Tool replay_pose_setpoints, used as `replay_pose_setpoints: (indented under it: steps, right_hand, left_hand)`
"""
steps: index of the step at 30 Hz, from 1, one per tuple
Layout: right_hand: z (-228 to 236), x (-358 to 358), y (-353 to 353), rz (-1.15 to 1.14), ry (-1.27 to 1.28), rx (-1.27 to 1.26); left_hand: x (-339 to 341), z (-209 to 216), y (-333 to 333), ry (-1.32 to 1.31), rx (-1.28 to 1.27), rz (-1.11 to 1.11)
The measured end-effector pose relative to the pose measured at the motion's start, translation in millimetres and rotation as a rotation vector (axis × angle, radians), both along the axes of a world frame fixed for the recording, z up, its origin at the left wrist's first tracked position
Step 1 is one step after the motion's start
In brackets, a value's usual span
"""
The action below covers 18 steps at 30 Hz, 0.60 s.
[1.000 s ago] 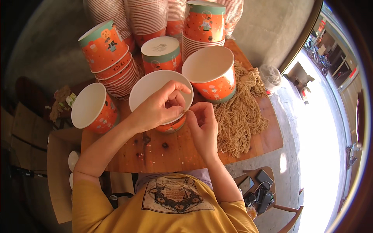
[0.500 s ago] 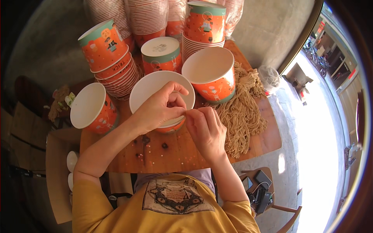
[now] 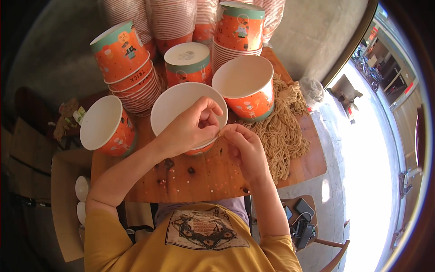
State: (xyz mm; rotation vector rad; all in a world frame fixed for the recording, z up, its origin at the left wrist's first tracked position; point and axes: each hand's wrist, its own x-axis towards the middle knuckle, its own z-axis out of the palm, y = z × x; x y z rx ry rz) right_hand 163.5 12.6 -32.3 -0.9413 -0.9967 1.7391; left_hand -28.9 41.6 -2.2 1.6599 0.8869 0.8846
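Over the front of a white-lined orange paper tub (image 3: 170, 109), my left hand (image 3: 190, 127) is closed in a pinch, its fingers curled. My right hand (image 3: 247, 147) pinches right beside it, thumb and forefinger almost touching the left fingertips. Something tiny and pale seems to sit between the fingertips, too small to make out. Near my right hand, a bundle of tan yarn strands (image 3: 285, 140) hangs over the table's right side. Another open tub (image 3: 249, 106) stands just behind the yarn, and a third tub (image 3: 118, 138) leans at the left.
An upturned tub (image 3: 188, 75) stands behind the middle one, between a leaning stack of tubs (image 3: 131, 79) and an upright stack (image 3: 240, 34). Plastic-wrapped stacks (image 3: 171, 20) line the wall. Small pale and red bits (image 3: 213, 183) dot the wooden table (image 3: 145, 186). A cardboard box (image 3: 65, 204) sits lower left.
My right hand has turned and shifted slightly right, its fingers less bunched than before. My left hand has stayed nearly in place, still pinching. The tubs and yarn have not moved.
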Motion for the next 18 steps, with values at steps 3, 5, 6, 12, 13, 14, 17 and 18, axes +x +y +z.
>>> replay_pose_setpoints:
  steps: [3,5,6,12,13,14,17,18]
  right_hand:
    - [-4,-6,-8,-0.132,-0.098,0.128]
    - [-11,-11,-10,-0.200,-0.168,0.250]
    - [-13,-13,-10,-0.268,-0.237,0.373]
    - [-10,-23,-11,-0.421,-0.719,0.853]
    - [-13,-22,-10,-0.438,-0.715,0.856]
    - [-16,-21,-9,-0.440,-0.716,0.856]
    - [-21,-18,-7,-0.318,-0.451,0.573]
    - [-21,-17,-8,-0.292,-0.373,0.504]
  left_hand:
    - [-1,-4,3,-0.015,-0.012,0.003]
    - [-2,-2,2,-0.020,-0.020,0.003]
    - [-2,0,0,-0.029,-0.031,-0.002]
    - [-2,-2,2,-0.021,-0.044,-0.017]
    - [-2,-2,2,-0.025,-0.055,-0.025]
    - [-3,-2,1,-0.025,-0.054,-0.026]
    - [-6,1,-1,0.089,0.092,-0.098]
    - [-6,4,-3,0.107,0.025,-0.114]
